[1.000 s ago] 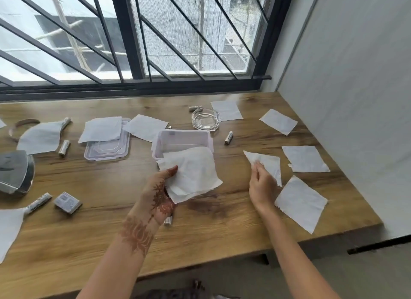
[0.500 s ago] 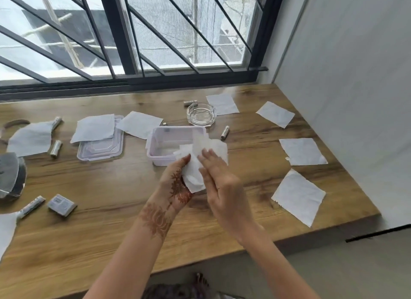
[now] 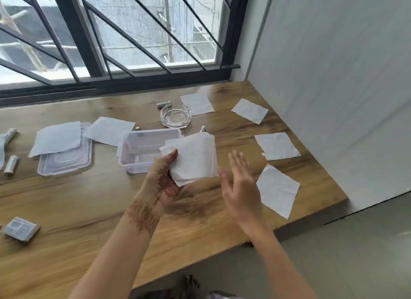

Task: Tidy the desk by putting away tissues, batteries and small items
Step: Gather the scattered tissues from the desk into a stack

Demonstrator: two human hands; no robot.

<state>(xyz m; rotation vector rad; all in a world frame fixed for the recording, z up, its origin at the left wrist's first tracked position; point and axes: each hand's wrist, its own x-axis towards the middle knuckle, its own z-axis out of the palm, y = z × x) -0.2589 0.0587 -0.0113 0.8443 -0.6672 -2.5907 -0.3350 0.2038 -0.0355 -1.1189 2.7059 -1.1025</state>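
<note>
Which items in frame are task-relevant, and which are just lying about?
Job: tissue stack in left hand; loose tissues; batteries; box; lid; small packet.
Lying about: ashtray; window bars.

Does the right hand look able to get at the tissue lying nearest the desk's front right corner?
Probably yes: the right hand is open and empty, right beside that tissue, with nothing lying between. Only the left hand is busy, gripping a stack of tissues.
</note>
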